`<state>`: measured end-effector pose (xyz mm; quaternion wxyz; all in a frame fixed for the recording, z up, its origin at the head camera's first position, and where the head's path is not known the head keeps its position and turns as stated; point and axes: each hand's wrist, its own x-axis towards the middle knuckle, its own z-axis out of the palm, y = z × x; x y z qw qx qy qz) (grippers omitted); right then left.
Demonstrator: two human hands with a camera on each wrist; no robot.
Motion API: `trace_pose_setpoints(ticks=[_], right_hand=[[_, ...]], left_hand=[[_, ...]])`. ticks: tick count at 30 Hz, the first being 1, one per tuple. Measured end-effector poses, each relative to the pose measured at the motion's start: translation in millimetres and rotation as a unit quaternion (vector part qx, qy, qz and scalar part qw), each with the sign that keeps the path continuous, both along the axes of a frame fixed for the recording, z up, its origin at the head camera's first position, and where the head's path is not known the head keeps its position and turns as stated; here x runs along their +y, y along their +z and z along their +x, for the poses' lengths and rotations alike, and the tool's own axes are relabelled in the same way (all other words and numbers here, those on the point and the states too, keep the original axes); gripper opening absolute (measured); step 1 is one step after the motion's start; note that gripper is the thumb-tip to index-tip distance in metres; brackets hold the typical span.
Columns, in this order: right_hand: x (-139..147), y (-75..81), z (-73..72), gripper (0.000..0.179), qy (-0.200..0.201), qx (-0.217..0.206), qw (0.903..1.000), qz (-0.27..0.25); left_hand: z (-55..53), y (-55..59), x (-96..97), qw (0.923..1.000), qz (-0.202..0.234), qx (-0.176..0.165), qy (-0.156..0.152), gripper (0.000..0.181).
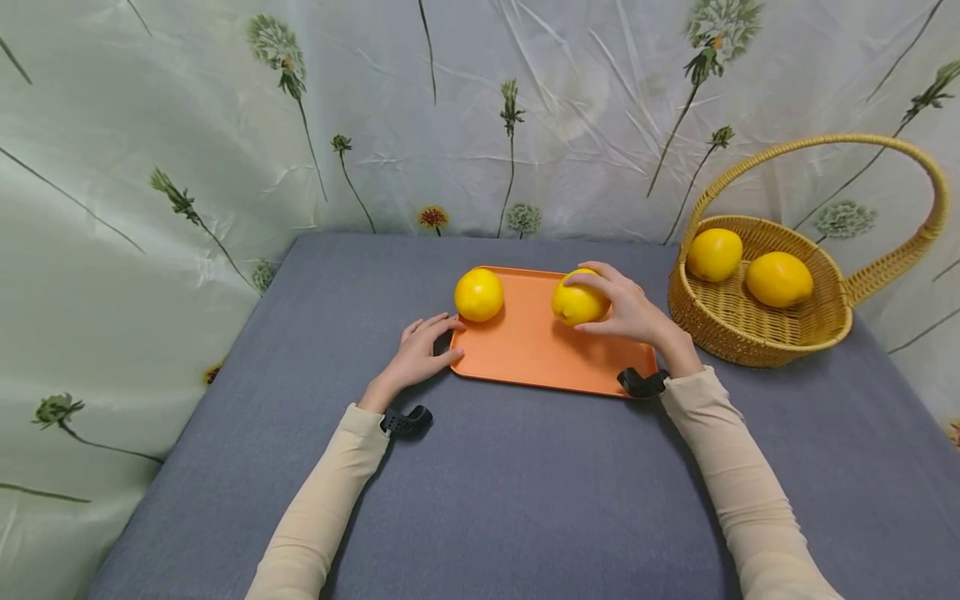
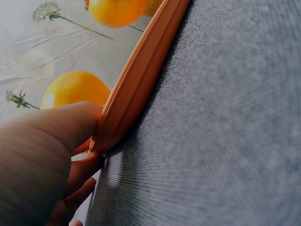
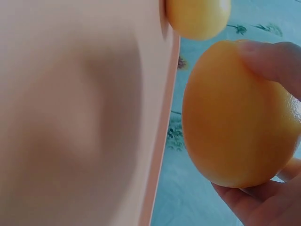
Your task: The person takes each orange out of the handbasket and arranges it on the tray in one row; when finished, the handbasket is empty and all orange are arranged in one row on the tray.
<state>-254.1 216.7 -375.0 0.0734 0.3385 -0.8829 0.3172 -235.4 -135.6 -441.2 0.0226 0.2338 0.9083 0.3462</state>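
My right hand (image 1: 626,312) holds a yellow lemon (image 1: 577,302) between thumb and fingers, over the right half of an orange tray (image 1: 525,357). In the right wrist view the lemon (image 3: 235,122) stands clear of the tray (image 3: 70,155), with a shadow below it. At the tray's left edge, my left hand (image 1: 420,350) grips the rim, thumb on one side and fingers around the other, as the left wrist view shows at the tray's rim (image 2: 127,89). A second round yellow fruit (image 1: 479,295) sits in the tray's back left corner.
To the right stands a wicker basket (image 1: 757,346) with a tall arched handle, holding two yellow fruits, one left (image 1: 715,254) and one right (image 1: 780,279). A grey cloth (image 1: 525,483) covers the table. Behind it hangs a flower-patterned curtain (image 1: 465,125).
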Motion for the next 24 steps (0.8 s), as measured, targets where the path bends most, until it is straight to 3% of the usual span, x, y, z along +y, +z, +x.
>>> trace_pose_setpoints(ticks=[24], right_hand=[[-30.7,-7.4,-13.5,0.060,0.037,-0.065,0.9964,0.041]], left_hand=[[0.6,0.9,0.9,1.0000,-0.004,0.004,-0.001,0.044]])
